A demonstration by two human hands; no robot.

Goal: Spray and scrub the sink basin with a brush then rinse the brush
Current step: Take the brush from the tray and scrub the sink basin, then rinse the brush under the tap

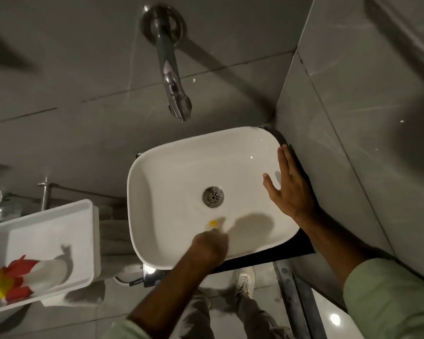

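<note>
A white rectangular sink basin [171,172] sits below a chrome wall tap [175,99], with a metal drain [213,196] in its middle. My left hand [209,245] is closed at the basin's near inner wall, gripping a brush whose yellow tip [213,223] pokes out, blurred. My right hand [288,189] lies flat with fingers spread on the basin's right rim, holding nothing. A white spray bottle with a red and yellow trigger head [17,277] lies in a white tray at the left.
The white tray [59,216] stands left of the sink. Grey tiled walls close in behind and on the right [365,118]. A black counter [301,243] shows under the basin. My shoes [244,281] and the floor are below.
</note>
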